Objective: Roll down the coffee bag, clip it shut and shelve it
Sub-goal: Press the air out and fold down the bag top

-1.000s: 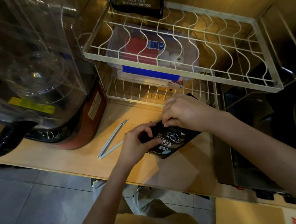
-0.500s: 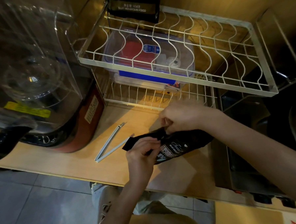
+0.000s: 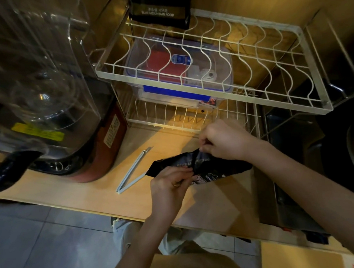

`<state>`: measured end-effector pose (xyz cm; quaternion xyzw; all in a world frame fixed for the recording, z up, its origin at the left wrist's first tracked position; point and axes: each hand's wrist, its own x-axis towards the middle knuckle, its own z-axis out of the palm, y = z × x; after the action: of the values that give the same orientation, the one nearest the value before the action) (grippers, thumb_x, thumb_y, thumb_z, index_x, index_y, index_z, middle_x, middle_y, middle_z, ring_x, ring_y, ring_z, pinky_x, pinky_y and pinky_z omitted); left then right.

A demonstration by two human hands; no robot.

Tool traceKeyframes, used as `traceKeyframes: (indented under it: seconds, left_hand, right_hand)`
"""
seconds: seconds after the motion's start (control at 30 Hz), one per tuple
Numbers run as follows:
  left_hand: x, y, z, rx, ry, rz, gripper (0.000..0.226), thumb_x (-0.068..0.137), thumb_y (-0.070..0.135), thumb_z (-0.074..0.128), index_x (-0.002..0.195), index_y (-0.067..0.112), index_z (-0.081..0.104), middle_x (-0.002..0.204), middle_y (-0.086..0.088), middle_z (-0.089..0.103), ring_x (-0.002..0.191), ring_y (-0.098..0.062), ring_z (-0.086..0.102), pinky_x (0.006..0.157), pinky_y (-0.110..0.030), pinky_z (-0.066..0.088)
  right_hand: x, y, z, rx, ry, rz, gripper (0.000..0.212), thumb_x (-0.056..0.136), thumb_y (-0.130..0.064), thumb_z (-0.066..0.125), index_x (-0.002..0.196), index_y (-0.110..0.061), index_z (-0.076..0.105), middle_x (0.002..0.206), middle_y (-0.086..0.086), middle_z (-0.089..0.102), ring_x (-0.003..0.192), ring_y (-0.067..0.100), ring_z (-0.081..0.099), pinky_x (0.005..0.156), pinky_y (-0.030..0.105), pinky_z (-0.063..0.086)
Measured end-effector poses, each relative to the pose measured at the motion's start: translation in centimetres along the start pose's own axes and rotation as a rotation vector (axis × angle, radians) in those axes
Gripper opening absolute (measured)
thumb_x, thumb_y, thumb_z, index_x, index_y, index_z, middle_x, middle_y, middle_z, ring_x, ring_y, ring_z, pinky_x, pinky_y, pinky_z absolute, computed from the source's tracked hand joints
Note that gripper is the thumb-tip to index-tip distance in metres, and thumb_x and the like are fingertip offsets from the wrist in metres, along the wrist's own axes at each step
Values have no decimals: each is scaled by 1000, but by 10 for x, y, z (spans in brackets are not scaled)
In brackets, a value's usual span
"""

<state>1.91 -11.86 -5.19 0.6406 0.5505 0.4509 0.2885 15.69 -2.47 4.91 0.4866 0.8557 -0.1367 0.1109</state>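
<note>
A black coffee bag [image 3: 212,165] with white lettering lies on its side on the wooden counter [image 3: 76,190], its top end pointing left. My left hand [image 3: 170,185] pinches the bag's near edge from below. My right hand [image 3: 223,140] pinches its far edge near the middle. A pale grey bag clip [image 3: 133,173] lies open in a V on the counter just left of the bag, touching neither hand. The white wire shelf rack [image 3: 210,91] stands behind the bag.
A second black coffee bag [image 3: 161,9] stands at the back of the upper wire shelf. A clear lidded box [image 3: 179,72] sits on the lower shelf. A large blender with a clear cover [image 3: 46,89] fills the left. A dark metal appliance [image 3: 292,168] stands at the right.
The bag has been turned from tilted upright to lying flatter, stretched out to the left. My left hand slid down to its near edge. The view shifted slightly down.
</note>
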Motion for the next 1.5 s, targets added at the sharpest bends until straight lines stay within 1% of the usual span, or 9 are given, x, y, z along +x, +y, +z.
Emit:
traceKeyframes:
  seconds: [0.33,0.53,0.63,0.77,0.9,1.03,1.23,1.33,1.5]
  left_hand:
    - [-15,-1,12,65,14,80,7,71,10,73,75,6,71,76,-6,72,83,-6,57,74,-18,48]
    - [-23,-8,14,84,34,114,4,71,4,72,74,5,70,75,-7,71,82,-6,57,73,-16,48]
    - [-24,-9,17,65,37,108,6,73,4,71,79,6,70,79,-7,71,84,-5,58,76,-16,49]
    - [-21,-10,17,67,55,78,4,74,1,67,76,5,67,80,-10,70,83,-5,56,74,-15,46]
    - [-21,-12,15,43,54,64,4,76,1,66,76,5,65,83,-9,70,85,-4,55,75,-14,44]
    - [-21,-10,12,21,17,74,3,79,5,65,80,7,66,87,-5,71,91,-4,54,82,-10,41]
    - [-16,-9,11,102,-31,110,4,78,16,66,76,13,66,92,-2,69,108,-12,47,102,-46,37]
    - [-16,-6,11,106,6,93,7,77,22,67,77,15,65,113,-3,56,119,-20,38,107,-37,29]
    - [-18,-4,15,-193,-77,-160,4,77,18,66,75,14,67,118,23,48,108,7,47,100,-51,41]
  right_hand:
    - [-6,-11,5,-119,-57,-67,13,88,-19,48,90,-11,58,92,6,63,83,24,58,73,42,53]
    - [-3,-19,10,-149,-107,-57,27,86,-35,56,94,-10,56,97,7,61,88,25,58,71,40,51]
    - [-3,-25,19,-185,-104,-95,12,86,-17,57,95,-9,55,100,9,62,90,27,60,68,37,51]
    - [-1,-28,30,-192,-91,-25,22,85,-8,54,107,-5,51,112,13,59,103,29,55,65,33,40]
    - [1,-29,26,-169,-38,90,6,85,-12,56,87,-9,61,91,9,65,86,27,61,57,31,38]
    - [1,-33,27,-150,-9,89,6,84,-8,57,80,-9,61,87,9,66,83,28,62,57,29,38]
    - [-5,-37,22,-254,0,-77,9,85,-3,51,82,-8,59,90,9,65,86,27,59,53,30,33]
    - [-6,-38,16,-275,1,-158,11,85,-2,49,84,-6,60,90,11,65,86,28,59,54,32,35]
    - [-6,-37,12,-261,-57,-227,16,89,-8,46,87,-8,62,90,7,65,85,25,60,68,33,48]
